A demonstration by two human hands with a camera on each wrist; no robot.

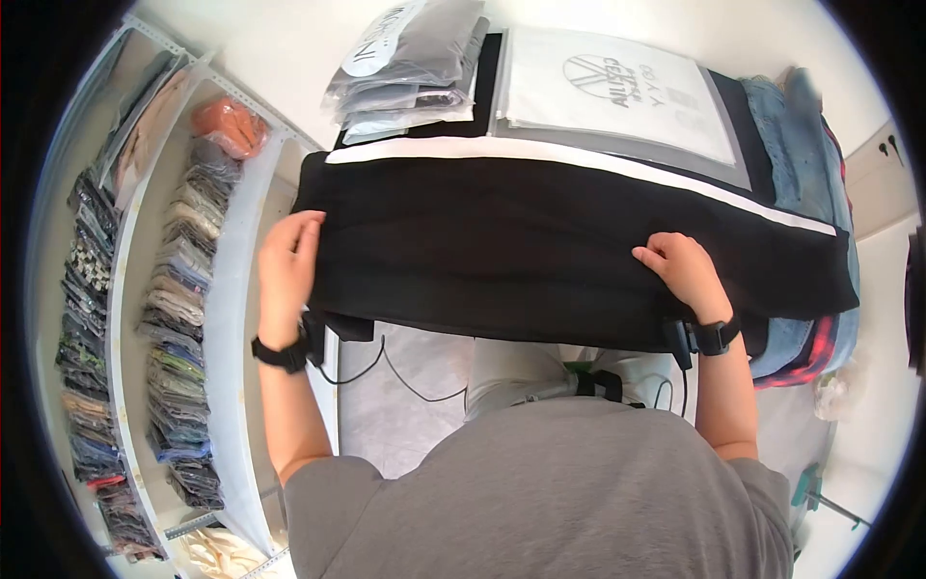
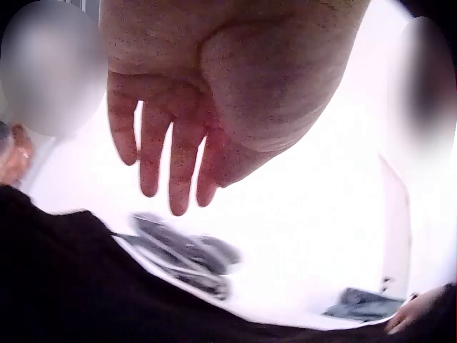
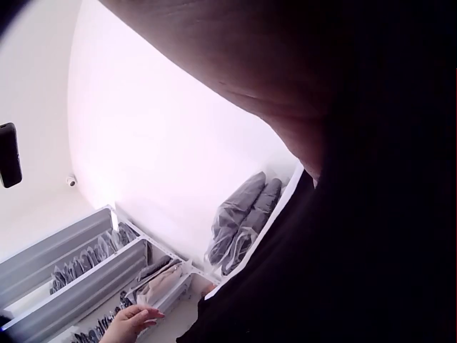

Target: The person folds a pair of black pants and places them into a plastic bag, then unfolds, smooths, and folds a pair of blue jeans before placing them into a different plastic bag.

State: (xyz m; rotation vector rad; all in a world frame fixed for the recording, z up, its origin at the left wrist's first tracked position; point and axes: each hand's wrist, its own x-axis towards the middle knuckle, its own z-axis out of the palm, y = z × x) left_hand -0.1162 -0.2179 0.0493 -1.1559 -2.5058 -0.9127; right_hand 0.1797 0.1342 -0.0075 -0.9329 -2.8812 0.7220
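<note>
Left hand (image 1: 287, 261) is lying flat and open on the black cloth (image 1: 521, 232). Right hand (image 1: 685, 270) is curling its fingers there; I cannot tell if it is pinching. The cloth is lying along the bench's (image 1: 280, 48) near edge. I am guessing 1 long fold is done, with more still waiting.

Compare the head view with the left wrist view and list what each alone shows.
Head only: the person's grey shirt and the flat printed bag. Left wrist only: the palm of the left hand, its fingers straight and holding nothing. Both: the black garment and the stack of bagged clothes beyond it.
</note>
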